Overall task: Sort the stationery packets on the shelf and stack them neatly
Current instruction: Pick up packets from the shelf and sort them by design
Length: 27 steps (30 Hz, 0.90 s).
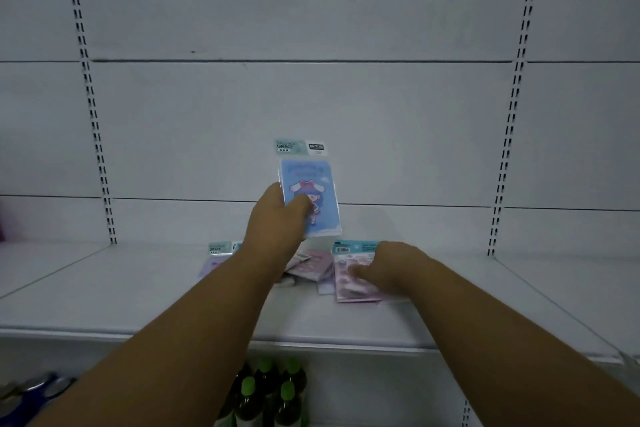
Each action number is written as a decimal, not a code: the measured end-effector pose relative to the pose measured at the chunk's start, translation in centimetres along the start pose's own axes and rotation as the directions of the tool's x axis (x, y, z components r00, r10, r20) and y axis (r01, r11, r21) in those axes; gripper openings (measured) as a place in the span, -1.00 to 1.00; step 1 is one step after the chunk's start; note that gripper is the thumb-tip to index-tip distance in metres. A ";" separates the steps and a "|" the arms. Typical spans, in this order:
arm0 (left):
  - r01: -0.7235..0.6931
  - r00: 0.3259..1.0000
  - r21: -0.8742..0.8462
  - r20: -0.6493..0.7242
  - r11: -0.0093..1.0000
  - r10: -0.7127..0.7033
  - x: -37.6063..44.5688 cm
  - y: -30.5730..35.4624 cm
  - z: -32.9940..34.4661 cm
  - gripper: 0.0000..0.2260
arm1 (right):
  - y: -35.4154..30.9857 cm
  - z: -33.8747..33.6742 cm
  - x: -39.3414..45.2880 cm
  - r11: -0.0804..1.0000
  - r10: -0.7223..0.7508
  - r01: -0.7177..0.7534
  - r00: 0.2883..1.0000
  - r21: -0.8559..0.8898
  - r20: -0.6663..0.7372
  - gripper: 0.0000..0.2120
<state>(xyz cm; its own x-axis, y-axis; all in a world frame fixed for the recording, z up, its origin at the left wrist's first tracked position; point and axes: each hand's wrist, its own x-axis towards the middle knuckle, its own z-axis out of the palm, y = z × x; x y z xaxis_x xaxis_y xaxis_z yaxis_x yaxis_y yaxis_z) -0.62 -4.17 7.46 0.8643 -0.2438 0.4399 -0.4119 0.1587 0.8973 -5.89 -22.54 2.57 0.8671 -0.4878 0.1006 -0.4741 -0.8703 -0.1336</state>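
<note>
My left hand (277,218) holds a blue stationery packet (311,184) upright above the white shelf (138,288), thumb across its cartoon-girl front. My right hand (391,267) rests flat on a pink packet (349,284) lying on the shelf, fingers spread over it. Between the two arms lie other pink packets (313,263) in a loose heap. A pale purple packet (216,258) with a green header lies to the left, partly hidden behind my left forearm.
The white back panel (311,97) has slotted uprights at left (93,114) and right (512,107). Dark bottles with green caps (270,392) stand on the lower shelf below the front edge. Some blue and grey items (27,395) sit at the bottom left.
</note>
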 end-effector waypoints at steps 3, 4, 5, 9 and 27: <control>-0.016 1.000 -0.042 0.010 0.999 0.016 -0.5 0.7 -0.2 -0.85 | -0.4 1.1 0.4 0.997 0.068 -0.068 0.998 -0.022 0.000 -0.27; -0.017 1.000 -0.039 0.013 0.999 0.017 -0.6 0.7 -0.3 -0.85 | -0.6 1.2 0.6 0.996 0.089 -0.089 0.996 -0.007 -0.011 -0.27; -0.015 1.000 -0.038 0.020 0.999 0.016 -0.7 0.6 -0.3 -0.85 | -0.7 1.2 0.7 0.994 0.105 -0.105 0.994 0.009 -0.018 -0.29; -0.038 0.997 -0.036 0.059 0.999 0.040 -0.8 0.3 -0.6 -0.87 | -1.3 1.1 0.8 0.983 0.135 -0.129 0.990 0.129 -0.046 -0.42; -0.067 0.948 -0.106 0.304 0.992 0.097 1.2 -3.0 1.3 -0.95 | 2.2 -6.4 -5.1 0.436 0.458 0.203 0.788 0.877 -0.410 -0.91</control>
<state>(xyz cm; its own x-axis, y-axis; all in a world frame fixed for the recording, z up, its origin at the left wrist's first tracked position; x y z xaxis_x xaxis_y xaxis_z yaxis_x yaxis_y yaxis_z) 1.28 -6.16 5.32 0.6914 -0.5070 0.5147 -0.4359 0.2753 0.8568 -12.29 -22.39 8.07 0.4035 -0.8115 0.4226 0.1027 -0.4188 -0.9023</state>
